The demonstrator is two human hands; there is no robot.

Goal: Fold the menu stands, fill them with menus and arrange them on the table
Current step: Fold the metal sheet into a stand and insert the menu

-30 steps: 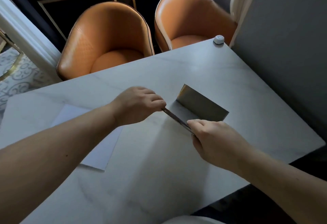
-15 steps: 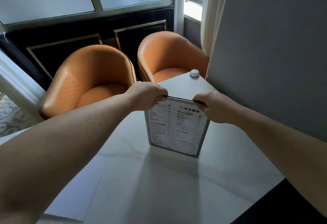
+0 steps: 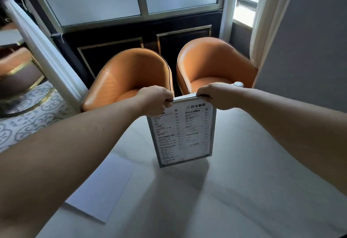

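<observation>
**Metal-framed menu stand held upright at the far end of the bench**

Pale marble bench (image 3: 244, 190), lit from the window side. Landmark: the menu stand (image 3: 183, 131), silver-framed, upright, its lower edge on or just above the bench top; contact cannot be told. A shadow falls on the marble just nearer the camera than the stand. A printed menu (image 3: 189, 125) fills the face turned to the camera, two columns of dark text, mostly too blurred to read.

Left hand (image 3: 155, 99) closed over the stand's top left corner, fingers curled round the top rail. Right hand (image 3: 216, 96) closed over the top right corner the same way. Both forearms reach out long from the near edge.

White sheet (image 3: 102, 187) lies flat on the bench, left of the stand and nearer the camera, well apart from it.

Small white round button (image 3: 238, 84) sits beyond the stand, just past the right hand, partly hidden by it.

Two orange chairs (image 3: 131, 76) stand side by side behind the stand, facing the bench.
</observation>
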